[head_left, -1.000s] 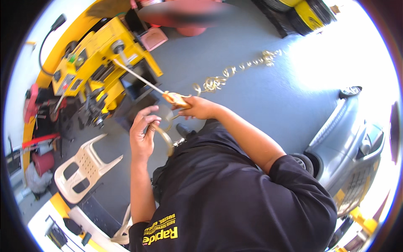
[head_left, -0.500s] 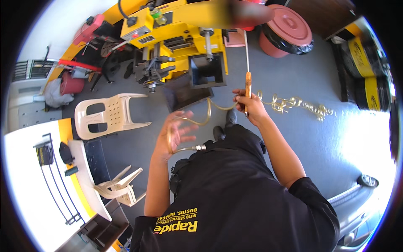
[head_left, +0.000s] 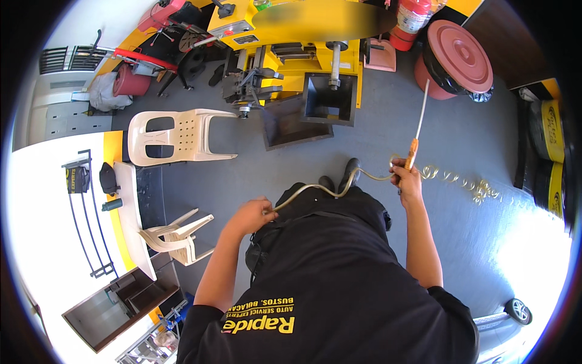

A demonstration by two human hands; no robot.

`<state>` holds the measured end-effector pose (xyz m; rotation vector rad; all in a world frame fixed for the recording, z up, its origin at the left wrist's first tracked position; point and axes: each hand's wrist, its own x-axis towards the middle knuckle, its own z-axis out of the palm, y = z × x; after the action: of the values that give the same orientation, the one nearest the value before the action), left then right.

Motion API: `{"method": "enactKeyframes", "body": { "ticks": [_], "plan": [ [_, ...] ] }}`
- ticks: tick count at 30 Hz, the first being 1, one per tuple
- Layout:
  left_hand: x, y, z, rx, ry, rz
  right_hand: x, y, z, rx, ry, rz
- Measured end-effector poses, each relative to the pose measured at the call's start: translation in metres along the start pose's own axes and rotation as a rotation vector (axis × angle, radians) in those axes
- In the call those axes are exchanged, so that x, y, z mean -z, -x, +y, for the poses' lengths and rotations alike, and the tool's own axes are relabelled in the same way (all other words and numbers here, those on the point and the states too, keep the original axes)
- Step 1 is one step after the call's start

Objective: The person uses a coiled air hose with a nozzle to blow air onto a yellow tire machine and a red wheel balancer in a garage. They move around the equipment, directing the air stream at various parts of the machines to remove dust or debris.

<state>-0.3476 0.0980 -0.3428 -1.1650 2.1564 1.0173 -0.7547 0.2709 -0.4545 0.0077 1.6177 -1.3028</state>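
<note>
My right hand is closed around the orange handle of a tool with a long, thin, pale shaft pointing away from me. A translucent yellowish coiled hose passes at the same hand. Beyond it, the hose's tight coils stretch to the right above the grey floor. My left hand is held near my waist, its fingers curled on the hose near that end. The hose's end fitting is hidden from view. Between my hands the hose sags in loose waves in front of my dark clothes.
A yellow machine with metal arms and dark boxes stands ahead. A lidded pink bin is at the far right, beside a red container. Beige plastic chairs stand left. A car wheel shows at lower right.
My left hand has gone from spread fingers to curled on the hose, and moved lower toward my waist. My right hand with the tool has shifted right and nearer; the view has turned too.
</note>
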Motion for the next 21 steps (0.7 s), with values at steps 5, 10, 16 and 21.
{"method": "enactKeyframes", "body": {
  "ticks": [5,10,16,21],
  "plan": [
    [-0.024,-0.019,-0.033,0.045,-0.311,0.611,0.009,-0.003,0.017,-0.021,0.043,0.022],
    [-0.005,-0.051,-0.002,-0.157,0.207,0.501,-0.011,0.018,0.032,0.191,0.763,-0.144],
    [0.028,-0.046,0.06,-0.543,0.241,0.147,-0.101,0.074,-0.034,0.377,0.764,-0.198],
    [0.045,-0.044,0.031,-0.696,0.171,0.2,-0.2,0.106,-0.017,0.314,0.517,-0.501]
  ]
}}
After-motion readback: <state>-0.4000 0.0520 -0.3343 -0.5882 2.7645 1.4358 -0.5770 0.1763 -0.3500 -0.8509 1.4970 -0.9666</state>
